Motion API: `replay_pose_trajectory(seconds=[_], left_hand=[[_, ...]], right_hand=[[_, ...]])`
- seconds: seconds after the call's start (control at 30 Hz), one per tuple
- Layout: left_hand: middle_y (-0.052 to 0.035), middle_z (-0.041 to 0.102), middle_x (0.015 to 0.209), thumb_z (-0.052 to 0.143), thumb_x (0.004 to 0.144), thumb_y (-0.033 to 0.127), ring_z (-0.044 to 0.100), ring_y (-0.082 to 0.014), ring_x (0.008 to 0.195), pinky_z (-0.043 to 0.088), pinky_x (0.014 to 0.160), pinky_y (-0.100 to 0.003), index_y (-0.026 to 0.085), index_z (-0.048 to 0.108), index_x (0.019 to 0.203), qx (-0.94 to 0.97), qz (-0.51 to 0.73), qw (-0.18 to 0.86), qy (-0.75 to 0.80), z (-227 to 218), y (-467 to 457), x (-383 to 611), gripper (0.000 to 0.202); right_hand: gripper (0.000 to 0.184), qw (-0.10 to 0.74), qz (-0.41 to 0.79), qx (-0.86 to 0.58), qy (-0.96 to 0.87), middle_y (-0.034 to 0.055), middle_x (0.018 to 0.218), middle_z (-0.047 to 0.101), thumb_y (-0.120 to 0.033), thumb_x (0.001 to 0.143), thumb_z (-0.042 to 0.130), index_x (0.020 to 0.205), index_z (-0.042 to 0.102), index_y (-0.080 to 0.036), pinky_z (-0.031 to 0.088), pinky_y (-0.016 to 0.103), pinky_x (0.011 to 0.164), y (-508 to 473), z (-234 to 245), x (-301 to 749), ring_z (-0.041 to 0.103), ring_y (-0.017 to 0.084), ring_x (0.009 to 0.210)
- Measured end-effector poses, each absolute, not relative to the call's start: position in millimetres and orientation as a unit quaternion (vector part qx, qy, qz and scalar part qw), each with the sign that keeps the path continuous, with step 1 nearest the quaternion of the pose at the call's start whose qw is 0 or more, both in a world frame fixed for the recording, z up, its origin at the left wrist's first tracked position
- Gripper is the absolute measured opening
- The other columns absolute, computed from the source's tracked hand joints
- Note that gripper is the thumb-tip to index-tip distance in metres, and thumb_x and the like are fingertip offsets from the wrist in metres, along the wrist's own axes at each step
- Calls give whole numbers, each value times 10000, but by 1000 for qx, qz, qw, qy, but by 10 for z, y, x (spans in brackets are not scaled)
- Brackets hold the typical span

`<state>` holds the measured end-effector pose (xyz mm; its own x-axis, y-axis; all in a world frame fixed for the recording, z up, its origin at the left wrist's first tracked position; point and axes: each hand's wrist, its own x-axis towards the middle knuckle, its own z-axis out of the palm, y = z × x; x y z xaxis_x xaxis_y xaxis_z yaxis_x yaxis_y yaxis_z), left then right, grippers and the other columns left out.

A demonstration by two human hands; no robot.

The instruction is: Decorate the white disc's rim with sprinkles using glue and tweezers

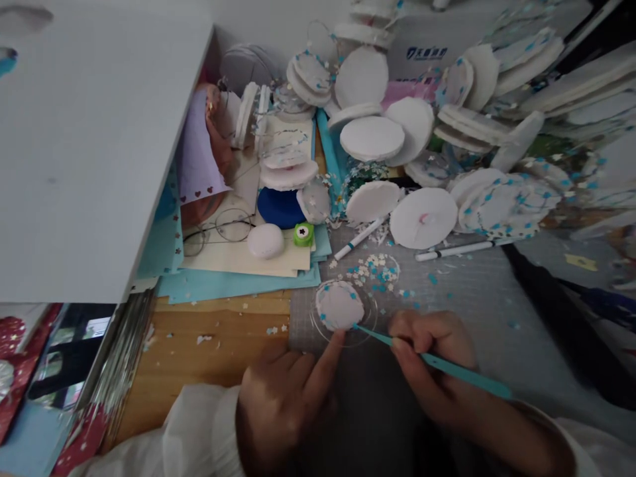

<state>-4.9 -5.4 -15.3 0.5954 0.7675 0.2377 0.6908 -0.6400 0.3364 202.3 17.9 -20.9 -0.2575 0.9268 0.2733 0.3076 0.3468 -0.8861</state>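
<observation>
Your left hand [288,397]: thumb hidden; index straight, tip at the white disc's [340,303] near edge; other fingers curled, can't tell if gripping. Your right hand [442,395] pinches the teal tweezers [462,375], long axis slanting up-left, tip at disc edge, too small to read. Disc lies flat on gray mat [481,298].

The right edge cuts off blurred discs [591,76]; the left crops a pale panel [99,146]. Contact between the teal tool [462,374] and small white disc [340,305] is too tiny to tell.
</observation>
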Motion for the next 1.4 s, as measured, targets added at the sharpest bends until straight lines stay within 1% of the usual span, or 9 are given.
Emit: replay_pose_trajectory(seconds=[0.13, 0.27, 0.4, 0.5, 0.7, 0.83, 0.93, 1.07, 1.4], left_hand=[[39, 564, 548, 462, 836, 119, 527, -134, 436, 412, 426, -290, 65, 488, 1249, 884, 167, 102, 424, -175, -53, -48, 418], [40, 560, 547, 462, 846, 128, 523, -131, 434, 397, 419, -284, 75, 486, 1259, 885, 158, 97, 428, -174, -50, -58, 418], [28, 577, 563, 485, 834, 109, 522, -119, 453, 399, 436, -274, 40, 508, 1223, 885, 186, 109, 414, -159, -47, -66, 396], [26, 575, 555, 500, 813, 82, 513, -114, 453, 397, 438, -274, 13, 524, 1187, 884, 215, 115, 399, -155, -50, -72, 381], [24, 580, 547, 491, 817, 84, 507, -114, 445, 398, 433, -271, 23, 547, 1160, 880, 212, 107, 411, -155, -51, -76, 353], [22, 587, 549, 480, 825, 96, 516, -117, 446, 402, 430, -264, 41, 552, 1156, 879, 206, 107, 417, -146, -37, -67, 343], [17, 592, 553, 466, 833, 105, 527, -124, 444, 414, 429, -267, 43, 550, 1159, 879, 206, 107, 416, -148, -32, -68, 342], [10, 605, 566, 453, 843, 107, 543, -133, 451, 434, 434, -274, 42, 541, 1165, 877, 208, 113, 419, -158, -34, -72, 340], [14, 595, 565, 481, 829, 94, 530, -138, 445, 417, 420, -285, 39, 543, 1162, 876, 210, 118, 418, -163, -40, -69, 343]], right_hand=[[201, 409, 348, -448, -714, -25, 698, 436, -47, 805, 463, 820, 361, -220, 380, 231, 497, 187, -185, 2027, 454, 87, 582], [210, 413, 358, -433, -716, -36, 667, 418, -32, 803, 441, 813, 355, -223, 363, 224, 471, 215, -163, 2011, 439, 80, 547], [220, 412, 366, -430, -715, -44, 646, 406, -26, 793, 443, 793, 344, -223, 350, 219, 466, 230, -147, 2010, 446, 79, 544], [222, 417, 348, -441, -714, -50, 635, 409, -22, 783, 450, 779, 347, -219, 344, 214, 465, 236, -136, 2014, 435, 69, 523], [223, 418, 376, -422, -711, -51, 610, 384, -28, 789, 441, 756, 340, -224, 324, 217, 446, 231, -140, 2012, 426, 79, 523], [243, 387, 380, -389, -744, -59, 532, 336, -28, 776, 434, 677, 314, -215, 313, 220, 452, 244, -123, 2000, 395, 82, 504], [270, 356, 366, -375, -774, -59, 508, 379, -18, 753, 443, 634, 287, -203, 328, 214, 462, 257, -100, 1979, 405, 76, 503], [268, 343, 330, -377, -795, -55, 498, 398, -2, 724, 428, 626, 284, -206, 325, 216, 443, 248, -90, 1952, 410, 77, 484], [278, 307, 298, -363, -828, -43, 508, 403, -15, 753, 421, 612, 281, -210, 303, 242, 468, 207, -141, 1973, 389, 95, 513]])
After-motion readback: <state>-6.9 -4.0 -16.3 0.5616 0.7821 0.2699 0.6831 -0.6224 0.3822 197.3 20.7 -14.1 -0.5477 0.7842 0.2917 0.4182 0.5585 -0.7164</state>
